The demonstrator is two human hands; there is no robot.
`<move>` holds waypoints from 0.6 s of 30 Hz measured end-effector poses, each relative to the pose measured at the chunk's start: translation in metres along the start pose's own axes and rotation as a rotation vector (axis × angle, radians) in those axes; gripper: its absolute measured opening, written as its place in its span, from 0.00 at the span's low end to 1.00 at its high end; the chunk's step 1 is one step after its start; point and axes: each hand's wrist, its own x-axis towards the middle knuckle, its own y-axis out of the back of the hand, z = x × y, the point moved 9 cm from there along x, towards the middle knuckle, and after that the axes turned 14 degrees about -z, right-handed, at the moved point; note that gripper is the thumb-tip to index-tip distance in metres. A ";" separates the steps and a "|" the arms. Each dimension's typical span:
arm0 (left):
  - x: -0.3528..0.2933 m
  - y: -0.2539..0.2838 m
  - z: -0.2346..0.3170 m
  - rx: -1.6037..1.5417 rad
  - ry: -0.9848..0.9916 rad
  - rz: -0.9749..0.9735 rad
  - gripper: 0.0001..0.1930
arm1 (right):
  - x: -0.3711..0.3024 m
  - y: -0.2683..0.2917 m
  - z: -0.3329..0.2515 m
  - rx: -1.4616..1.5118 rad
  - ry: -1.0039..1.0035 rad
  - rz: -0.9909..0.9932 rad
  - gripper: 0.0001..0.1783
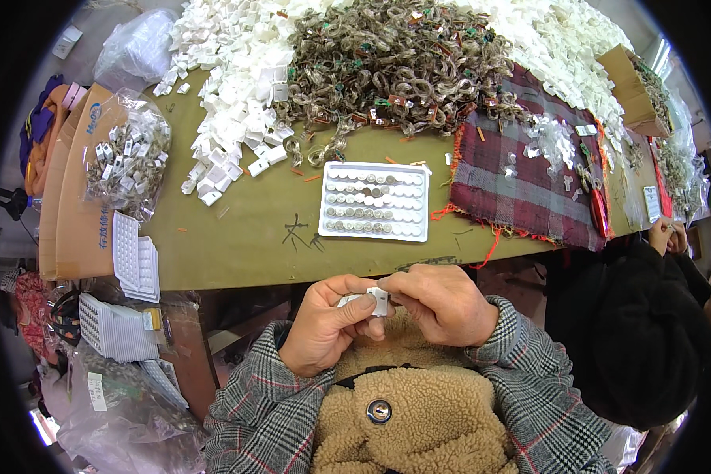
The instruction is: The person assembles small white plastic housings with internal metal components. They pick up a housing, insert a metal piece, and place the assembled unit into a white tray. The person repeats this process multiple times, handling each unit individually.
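Head view looked down on a long olive-green table (237,245), and everything below runs from the left edge to the right. At the far left a clear bag of small metal-and-white parts (128,162) lay on flattened brown cardboard (75,213), with stacks of white moulded trays (134,257) just nearer, at the table's near edge. Farther back, a heap of small white plastic pieces (237,87) spread across the far side, and beside it to the right lay a big tangle of brownish metal rings (395,63).

In the middle of the table sat a white rectangular tray (374,201), its rows holding round pieces, some grey and some white. Directly nearer than that tray, off the table's near edge and close to the person's chest, the left hand (320,324) and the right hand (442,304) met, fingertips touching. Both were closed in a pinch on one small white plastic piece (369,300), which sat between them, the left thumb and fingers under it and the right fingers curled over its right end.

Right of the tray lay a red plaid cloth (521,182) with clear bits scattered on it. At the far right another person's hands (667,235), above a dark sleeve, were held together near the table's end.
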 end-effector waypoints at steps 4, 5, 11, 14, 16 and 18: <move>-0.001 -0.001 -0.001 -0.009 0.008 0.014 0.10 | 0.002 0.002 -0.006 0.002 0.049 0.015 0.20; 0.000 -0.002 0.000 -0.024 -0.003 0.002 0.10 | 0.003 0.001 -0.007 0.004 0.051 0.000 0.20; -0.003 0.003 -0.007 0.070 0.068 0.070 0.08 | 0.003 -0.004 -0.010 -0.057 0.032 -0.156 0.25; -0.002 0.003 -0.009 0.149 0.058 0.087 0.09 | 0.001 -0.014 -0.010 -0.146 0.000 -0.229 0.33; -0.003 0.004 -0.008 0.152 0.055 0.105 0.09 | -0.001 -0.022 -0.005 -0.158 -0.060 -0.275 0.32; -0.005 0.004 -0.005 0.114 0.040 0.115 0.09 | -0.003 -0.012 0.004 0.062 -0.166 -0.106 0.28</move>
